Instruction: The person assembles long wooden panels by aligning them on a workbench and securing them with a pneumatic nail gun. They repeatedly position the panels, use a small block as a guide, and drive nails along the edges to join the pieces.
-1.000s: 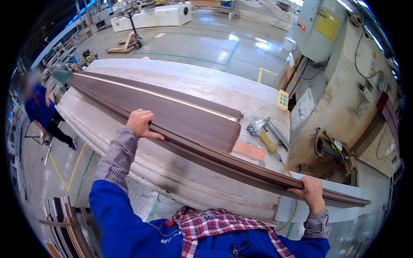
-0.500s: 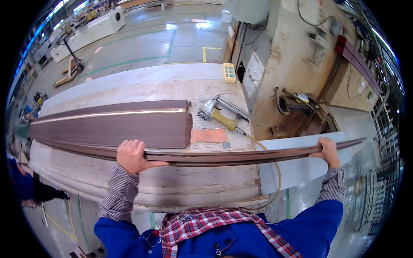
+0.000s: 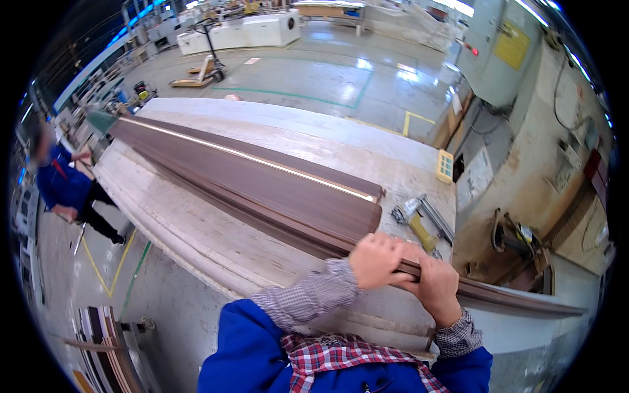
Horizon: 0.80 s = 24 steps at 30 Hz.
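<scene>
A long, narrow dark-brown strip of moulding (image 3: 511, 296) runs slantwise across the workbench, its right end past the bench's right side. My left hand (image 3: 378, 262) is wrapped around it near the middle. Close beside, my right hand (image 3: 436, 285) grips the same strip, fingers curled over it. Wide brown panels (image 3: 268, 177) lie on the bench behind the strip, with a pale line along their length. Just beyond my hands rests a nail gun (image 3: 420, 226) with a yellow handle and a silver magazine, partly hidden by my fingers.
On the bench's far right corner sits a yellow box with buttons (image 3: 445, 166). A stained machine housing (image 3: 524, 177) stands to the right. At the left, a co-worker in blue (image 3: 62, 180) stands on the floor. Upright boards (image 3: 101, 347) are stacked at lower left. A pallet truck (image 3: 208, 65) stands beyond.
My hands, wide apart before, are now close together on the strip; the left has slid rightward along it. My view has turned left, bringing the co-worker and stacked boards into fuller sight.
</scene>
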{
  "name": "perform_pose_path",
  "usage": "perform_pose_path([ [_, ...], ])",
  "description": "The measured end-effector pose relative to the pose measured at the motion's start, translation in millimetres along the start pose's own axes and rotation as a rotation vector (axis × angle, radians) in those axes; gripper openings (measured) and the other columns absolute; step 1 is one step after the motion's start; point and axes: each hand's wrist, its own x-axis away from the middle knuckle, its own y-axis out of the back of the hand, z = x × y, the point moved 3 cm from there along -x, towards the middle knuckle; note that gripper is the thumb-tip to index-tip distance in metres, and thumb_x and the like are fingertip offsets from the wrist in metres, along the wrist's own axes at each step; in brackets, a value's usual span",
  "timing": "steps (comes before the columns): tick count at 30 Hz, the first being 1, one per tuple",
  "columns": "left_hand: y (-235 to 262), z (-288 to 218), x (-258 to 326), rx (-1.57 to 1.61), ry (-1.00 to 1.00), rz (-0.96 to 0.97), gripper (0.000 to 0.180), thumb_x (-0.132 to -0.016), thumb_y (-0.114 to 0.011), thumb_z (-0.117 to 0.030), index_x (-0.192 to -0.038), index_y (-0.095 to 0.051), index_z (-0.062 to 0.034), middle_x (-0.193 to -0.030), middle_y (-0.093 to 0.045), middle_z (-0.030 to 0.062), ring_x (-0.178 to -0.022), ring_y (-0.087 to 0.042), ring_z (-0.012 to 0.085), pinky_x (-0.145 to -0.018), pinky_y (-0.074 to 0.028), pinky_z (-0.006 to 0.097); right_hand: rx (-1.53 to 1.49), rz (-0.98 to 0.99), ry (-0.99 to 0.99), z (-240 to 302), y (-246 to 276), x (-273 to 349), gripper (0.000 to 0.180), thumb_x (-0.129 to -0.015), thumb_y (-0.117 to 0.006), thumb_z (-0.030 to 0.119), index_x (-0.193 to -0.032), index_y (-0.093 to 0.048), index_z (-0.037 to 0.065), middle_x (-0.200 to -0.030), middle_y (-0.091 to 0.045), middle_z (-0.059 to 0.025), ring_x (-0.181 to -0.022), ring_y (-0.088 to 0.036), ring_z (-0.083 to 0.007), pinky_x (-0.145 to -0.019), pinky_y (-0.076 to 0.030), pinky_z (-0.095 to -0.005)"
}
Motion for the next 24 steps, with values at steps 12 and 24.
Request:
perform_pose_path([
  [12, 94, 175, 82, -0.322, 0.124, 0.27, 0.076, -0.056, -0.054, -0.08, -0.043, -0.041, -0.0064, -0.041, -0.038, 0.0092, -0.037, -0.04, 0.0256, -0.038, -0.036, 0.037, 0.033, -0.08, 0.04, -5, 4, 4, 0.048, -0.06, -0.073, 0.049, -0.074, -0.054, 0.007, -0.061, -0.055, -0.0115, -0.055, -0.055, -0.0309, -0.05, -0.042, -0.0394],
  [24, 57, 51, 70, -0.182, 0.001, -0.018, 0.071, -0.062, -0.055, -0.076, -0.051, -0.043, -0.0064, -0.045, -0.037, 0.0073, -0.037, -0.041, 0.024, -0.037, -0.036, 0.034, 0.116, 0.073, -0.053, -87, 55, 67, 0.043, -0.055, -0.079, 0.046, -0.074, -0.063, 0.011, -0.062, -0.06, -0.0088, -0.058, -0.059, -0.0278, -0.055, -0.046, -0.0375],
])
